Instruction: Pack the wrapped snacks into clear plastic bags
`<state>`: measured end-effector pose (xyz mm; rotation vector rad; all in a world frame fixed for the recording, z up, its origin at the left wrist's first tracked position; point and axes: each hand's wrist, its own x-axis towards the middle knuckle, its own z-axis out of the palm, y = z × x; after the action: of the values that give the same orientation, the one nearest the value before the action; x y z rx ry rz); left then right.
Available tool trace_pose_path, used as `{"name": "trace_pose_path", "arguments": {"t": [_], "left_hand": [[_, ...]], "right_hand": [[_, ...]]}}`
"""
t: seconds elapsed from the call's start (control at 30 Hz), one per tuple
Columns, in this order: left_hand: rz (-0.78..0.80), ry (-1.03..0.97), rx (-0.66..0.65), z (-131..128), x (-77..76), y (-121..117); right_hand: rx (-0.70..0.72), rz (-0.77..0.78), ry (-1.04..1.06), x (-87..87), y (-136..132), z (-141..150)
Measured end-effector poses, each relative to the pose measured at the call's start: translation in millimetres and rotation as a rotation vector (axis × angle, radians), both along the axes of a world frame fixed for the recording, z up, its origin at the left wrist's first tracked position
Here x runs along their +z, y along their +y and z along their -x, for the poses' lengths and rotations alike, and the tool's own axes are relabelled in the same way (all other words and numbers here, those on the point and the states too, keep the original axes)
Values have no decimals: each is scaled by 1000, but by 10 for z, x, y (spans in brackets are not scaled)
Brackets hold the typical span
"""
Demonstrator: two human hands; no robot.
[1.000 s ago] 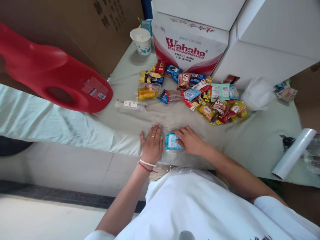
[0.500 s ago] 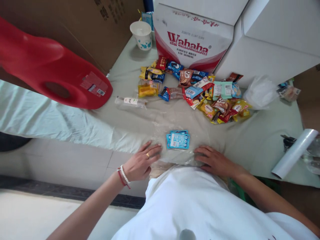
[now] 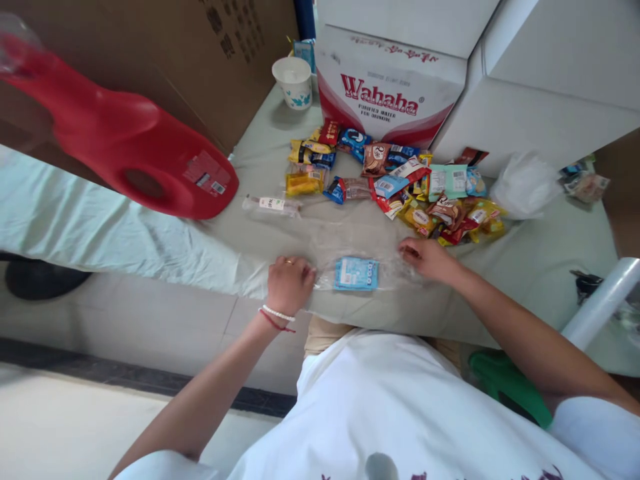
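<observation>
A small stack of blue packets (image 3: pixel 356 273) lies on the cloth near the table's front edge, with clear plastic film (image 3: pixel 393 270) around and over it. On the left side my left hand (image 3: pixel 291 285), wearing a ring, is closed on the film's edge. Across the packets my right hand (image 3: pixel 429 259) pinches the opposite side of the film, its fingertips curled. Beyond them is a pile of wrapped snacks (image 3: pixel 373 160) in yellow, red, blue and brown. A clear-wrapped stick with a white label (image 3: pixel 273 204) lies to the left.
A red jug (image 3: pixel 150 153) lies at the left, near a paper cup (image 3: pixel 294 83). Behind the snacks stands a white Wahaba-style printed carton (image 3: pixel 385 80). White plastic bags (image 3: pixel 527 187) and a film roll (image 3: pixel 605 300) are at the right. A green stool (image 3: pixel 507 380) shows below.
Both hands have gone from resting flat-fingered by the packets to gripping the film. The near edge of the film has been lifted and folded forward over the packets.
</observation>
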<state>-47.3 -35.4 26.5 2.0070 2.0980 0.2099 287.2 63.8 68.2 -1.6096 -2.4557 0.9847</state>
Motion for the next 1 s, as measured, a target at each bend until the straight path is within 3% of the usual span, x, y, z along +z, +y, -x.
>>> {"name": "trace_pose_path", "arguments": {"t": [0.1,0.2,0.37,0.5,0.6,0.7,0.83,0.93,1.0], "left_hand": [[-76,-31,134,-73,-66,60],[-133,-153,229,-136,-104,95],[-130,-192,270,-252,-68,269],[-3,-149,273,-282,-19,422],[82,-119,223,-274,-4,464],[44,-137,212,-270,-16,439],[-22,-217,136,-168,-16,314],[19,-278,142,-6,71,163],[106,-435,213,54,174,68]], "right_hand": [[30,-271,-202,110,161,230],[171,-367,-179,136,277,606],[137,-223,-323,-84,530,1143],[197,-172,-289,-40,652,1185],[322,-262,-187,150,489,1076],[511,-307,-138,245,126,941],[715,-315,-100,91,-359,762],[663,-291,-35,-77,-565,661],[610,-267,-5,-153,-630,626]]}}
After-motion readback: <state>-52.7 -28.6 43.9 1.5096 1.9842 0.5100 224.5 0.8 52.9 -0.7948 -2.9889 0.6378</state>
